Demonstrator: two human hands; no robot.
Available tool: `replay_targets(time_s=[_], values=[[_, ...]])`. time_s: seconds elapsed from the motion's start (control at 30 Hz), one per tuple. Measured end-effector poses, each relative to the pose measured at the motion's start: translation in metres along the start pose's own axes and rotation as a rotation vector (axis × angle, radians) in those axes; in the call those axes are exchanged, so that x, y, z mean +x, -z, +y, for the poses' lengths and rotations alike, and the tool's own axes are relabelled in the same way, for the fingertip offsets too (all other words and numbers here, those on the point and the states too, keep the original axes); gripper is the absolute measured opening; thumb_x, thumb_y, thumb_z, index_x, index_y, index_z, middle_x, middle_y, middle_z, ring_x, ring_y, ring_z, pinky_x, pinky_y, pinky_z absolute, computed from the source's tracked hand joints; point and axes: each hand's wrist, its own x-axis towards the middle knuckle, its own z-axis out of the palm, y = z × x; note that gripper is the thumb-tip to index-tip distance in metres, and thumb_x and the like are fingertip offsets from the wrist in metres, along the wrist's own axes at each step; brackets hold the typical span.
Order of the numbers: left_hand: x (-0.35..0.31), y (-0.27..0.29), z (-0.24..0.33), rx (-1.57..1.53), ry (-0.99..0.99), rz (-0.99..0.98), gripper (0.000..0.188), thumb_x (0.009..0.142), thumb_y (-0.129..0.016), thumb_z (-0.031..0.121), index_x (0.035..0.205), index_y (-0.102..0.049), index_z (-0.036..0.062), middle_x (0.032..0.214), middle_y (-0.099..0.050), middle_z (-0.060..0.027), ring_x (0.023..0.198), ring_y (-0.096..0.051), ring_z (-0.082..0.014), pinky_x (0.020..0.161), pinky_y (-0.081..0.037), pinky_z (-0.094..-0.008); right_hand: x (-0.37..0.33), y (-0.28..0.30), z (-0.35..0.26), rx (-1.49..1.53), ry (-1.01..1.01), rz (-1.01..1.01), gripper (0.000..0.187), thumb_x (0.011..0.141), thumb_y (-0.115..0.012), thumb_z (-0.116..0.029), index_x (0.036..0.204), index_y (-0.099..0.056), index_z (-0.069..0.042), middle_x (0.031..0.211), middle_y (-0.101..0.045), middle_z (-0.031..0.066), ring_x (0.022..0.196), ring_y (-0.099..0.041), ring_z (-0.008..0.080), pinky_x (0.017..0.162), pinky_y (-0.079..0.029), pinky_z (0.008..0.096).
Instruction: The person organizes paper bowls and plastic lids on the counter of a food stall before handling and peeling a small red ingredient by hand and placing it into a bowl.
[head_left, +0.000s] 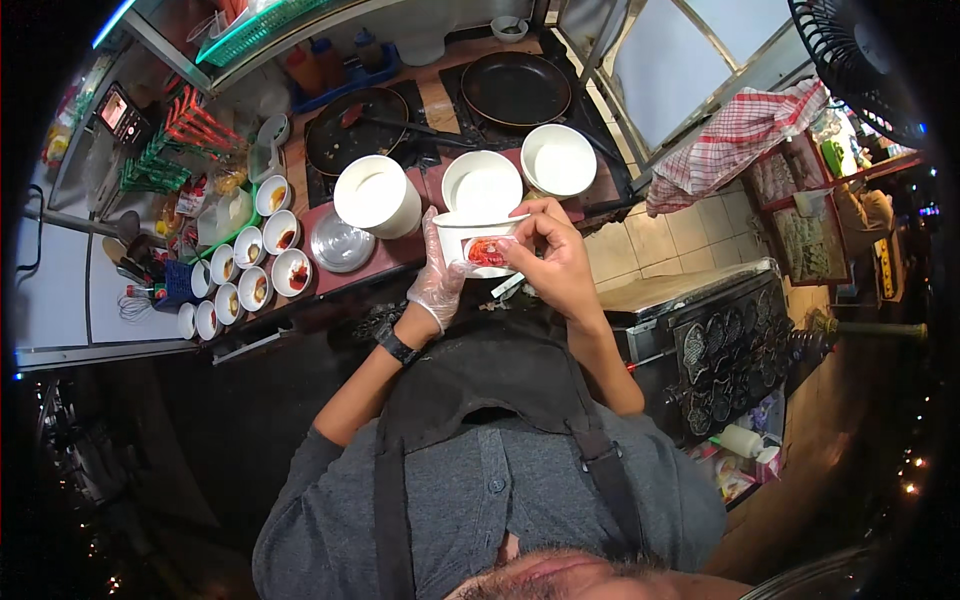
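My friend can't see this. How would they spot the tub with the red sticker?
Start at the person's black apron and look just above it. There, the gloved left hand and bare right hand hold a white tub. Its red sticker sets it apart: the three white tubs beyond it show none.

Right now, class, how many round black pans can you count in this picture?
2. The left pan is upper left of centre, with a red-headed utensil in it; the right pan is near the top centre. Others could be hidden.
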Motion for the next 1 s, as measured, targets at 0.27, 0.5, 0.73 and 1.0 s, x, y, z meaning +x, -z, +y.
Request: replay_targets(time_s=[0.27, 0.5, 0.73, 1.0], values=[[0.006, -0.005, 0.027, 0.016, 0.054, 0.057, 0.106, 0.098, -0.049, 0.065, 0.16, 0.011, 0.004, 0.156, -0.033, -0.0234, 0.138, -0.043, -0.0315, 0.114, -0.034, -0.0373, 0.006, -0.002, 0.003, -0.07, 0.081, 0.017, 0.025, 0.077, -0.085, -0.013, 0.081, -0.063, -0.001, 0.105, -0.062, 0.0095, 0.089, -0.058, 0.0141, 0.076, -0.047, 0.0267], [0.011, 0.006, 0.002, 0.288, -0.136, 0.102, 0.069, 0.103, -0.055, 0.034, 0.157, -0.021, 0.0082, 0.155, -0.036, -0.019, 0.125, -0.054, -0.0249, 0.099, -0.049, -0.0348, 0.019, 0.028, 0.013, -0.173, 0.001, 0.157, 0.028, 0.077, -0.087, -0.011, 0.086, -0.062, -0.001, 0.08, -0.064, 0.0035, 0.068, -0.053, 0.0078, 0.061, -0.046, 0.0257], [0.009, -0.001, 0.037, -0.728, 0.219, -0.074, 0.05, 0.107, -0.051, 0.026, 0.151, -0.035, 0.0092, 0.117, -0.067, -0.0141, 0.057, -0.047, -0.0041, 0.05, -0.041, -0.0209, 0.067, 0.063, 0.074, -0.634, 0.246, 0.444, 0.017, 0.082, -0.08, -0.007, 0.091, -0.066, -0.002, 0.085, -0.068, 0.0102, 0.068, -0.062, 0.0227, 0.062, -0.05, 0.0352], [0.016, -0.004, 0.042, -0.687, -0.057, 0.123, 0.051, 0.11, -0.041, 0.035, 0.153, -0.031, 0.0101, 0.131, -0.062, -0.0193, 0.122, -0.061, -0.0245, 0.107, -0.048, -0.0404, 0.03, 0.024, 0.072, -0.422, 0.008, 0.232, 0.024, 0.083, -0.079, -0.009, 0.101, -0.066, -0.003, 0.092, -0.07, 0.0065, 0.079, -0.065, 0.0165, 0.066, -0.05, 0.029]])
